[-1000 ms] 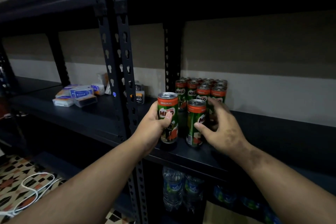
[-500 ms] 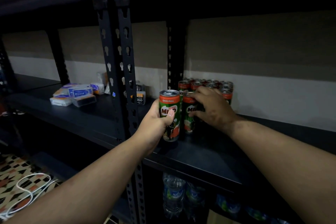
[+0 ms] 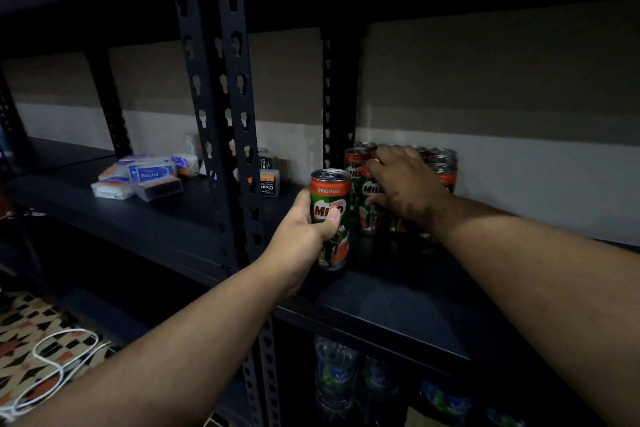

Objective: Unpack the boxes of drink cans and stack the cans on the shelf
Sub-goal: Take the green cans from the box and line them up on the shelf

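Note:
My left hand point(image 3: 304, 229) grips a green and red Milo can point(image 3: 330, 215), upright, its base at the dark shelf board point(image 3: 398, 302) near the front. Farther back, my right hand point(image 3: 401, 184) holds a second Milo can point(image 3: 369, 199), fingers over its top and thumb on its side, set against the cluster of several upright cans point(image 3: 441, 166) at the rear of the shelf by the wall. My hand hides part of that cluster.
A black perforated upright point(image 3: 235, 114) stands just left of my left hand. Small boxes and packets point(image 3: 138, 180) lie on the shelf to the left. Water bottles point(image 3: 337, 374) stand on the shelf below. A white cable point(image 3: 52, 360) lies on the patterned floor.
My right hand pushed its can back from the shelf front to the cluster at the rear. My left hand kept its can near the front, almost still.

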